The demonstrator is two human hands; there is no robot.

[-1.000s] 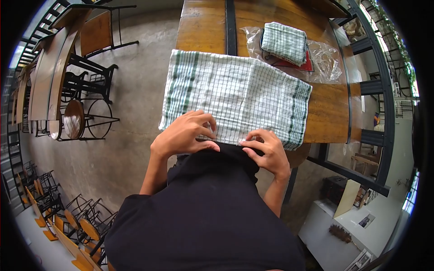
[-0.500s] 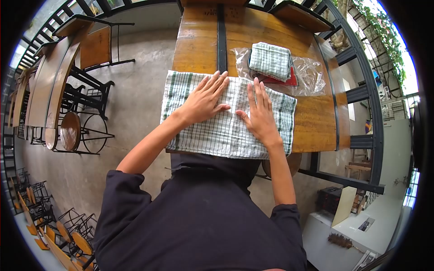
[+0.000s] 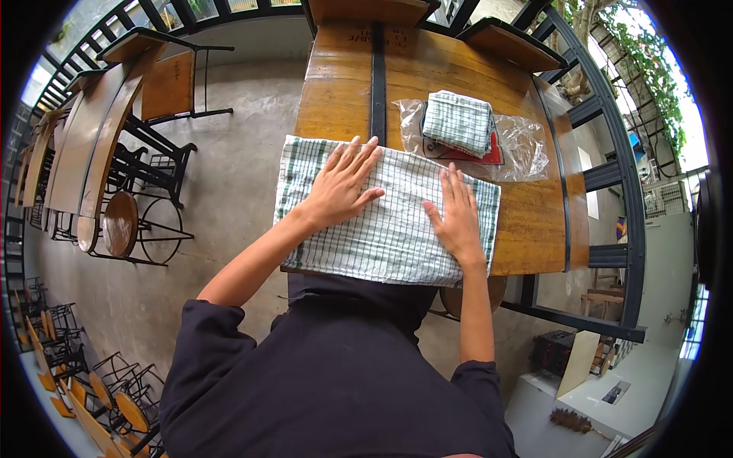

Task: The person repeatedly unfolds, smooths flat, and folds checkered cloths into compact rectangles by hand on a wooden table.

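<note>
A green-and-white checked cloth (image 3: 382,244) lies spread over the near edge of the wooden table (image 3: 336,84). My left hand (image 3: 340,187) rests flat on the cloth's left half, its fingers stretched toward the far edge. On the right half, my right hand (image 3: 458,221) also lies flat with the fingers extended. Neither hand grips anything. Beyond the right hand sits a folded stack of similar checked cloths (image 3: 458,122), on top of a clear plastic bag (image 3: 523,149) with red and black print.
Chairs (image 3: 511,42) stand at the table's far side. To the left are another long table (image 3: 88,160) and a round stool (image 3: 121,223) on the concrete floor (image 3: 237,153). A black metal railing (image 3: 611,175) runs along the right, with a white counter (image 3: 611,397) at lower right.
My right hand has slid to the right across the cloth, widening the gap between my hands. The left hand stays nearly in place on the cloth. The whole view has shifted slightly.
</note>
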